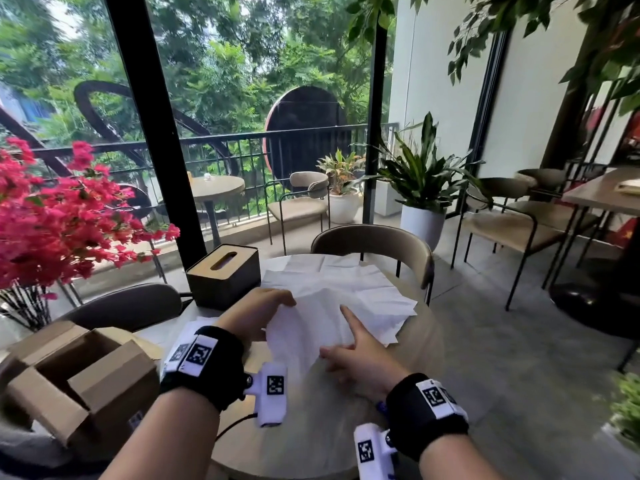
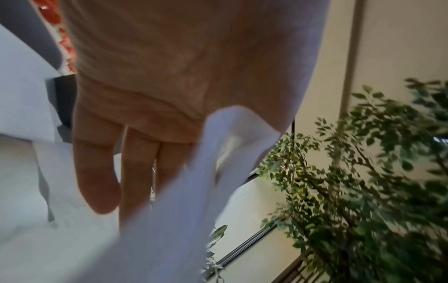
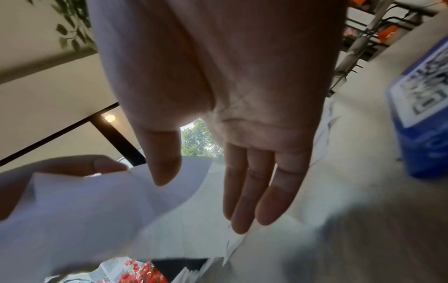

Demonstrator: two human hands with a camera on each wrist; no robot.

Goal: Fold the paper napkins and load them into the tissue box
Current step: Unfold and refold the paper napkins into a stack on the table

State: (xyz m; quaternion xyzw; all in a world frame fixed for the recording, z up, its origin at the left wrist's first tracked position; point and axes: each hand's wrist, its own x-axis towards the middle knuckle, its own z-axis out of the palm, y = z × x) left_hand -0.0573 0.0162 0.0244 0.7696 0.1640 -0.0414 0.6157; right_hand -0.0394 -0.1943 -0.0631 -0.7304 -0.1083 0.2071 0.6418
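Left hand (image 1: 258, 315) pinched the lifted napkin (image 1: 304, 332) by its upper edge, above the round bench (image 1: 311, 441). Right hand (image 1: 360, 358) lay flat with straight fingers on the napkin's near side, gripping nothing. More napkins (image 1: 346, 282) spread beyond, tissue box (image 1: 223, 275) closed at the bench's far left

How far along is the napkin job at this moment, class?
Done: nothing visibly loaded; the tissue box stands closed. In hand: the left hand pinches one napkin while the right hand, fingers straight, reaches for it. Left: the unfolded napkin pile on the table.
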